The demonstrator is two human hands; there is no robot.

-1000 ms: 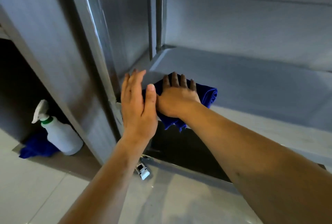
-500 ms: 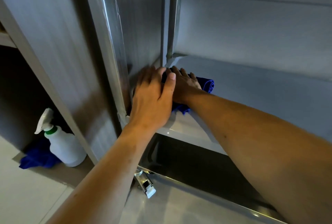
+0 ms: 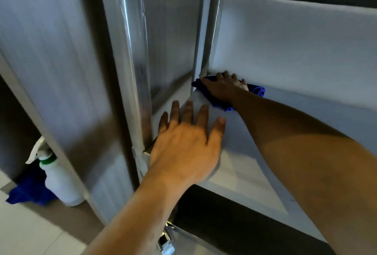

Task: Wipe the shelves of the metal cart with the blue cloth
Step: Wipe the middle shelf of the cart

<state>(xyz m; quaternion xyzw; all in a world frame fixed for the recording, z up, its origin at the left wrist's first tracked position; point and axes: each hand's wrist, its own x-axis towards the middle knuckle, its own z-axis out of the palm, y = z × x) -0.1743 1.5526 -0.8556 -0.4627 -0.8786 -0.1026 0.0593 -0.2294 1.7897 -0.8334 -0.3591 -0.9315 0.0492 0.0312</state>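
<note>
The metal cart's middle shelf (image 3: pixel 255 164) runs from the centre to the right, under an upper shelf. A folded blue cloth (image 3: pixel 258 89) lies in the shelf's far left corner, against the back wall and the corner post (image 3: pixel 204 36). My right hand (image 3: pixel 223 87) presses flat on the cloth, fingers pointing to the back wall. My left hand (image 3: pixel 186 146) rests flat with spread fingers on the shelf's front left part, holding nothing.
A white spray bottle (image 3: pixel 59 179) with a green collar stands on the floor at the lower left, beside a second blue cloth (image 3: pixel 26 191). A brushed steel panel (image 3: pixel 61 71) fills the left. A caster wheel (image 3: pixel 166 242) shows below the shelf.
My right hand has pushed the cloth from the shelf's front edge deep into the back left corner. My left hand has come off the right hand and spread flat on the shelf.
</note>
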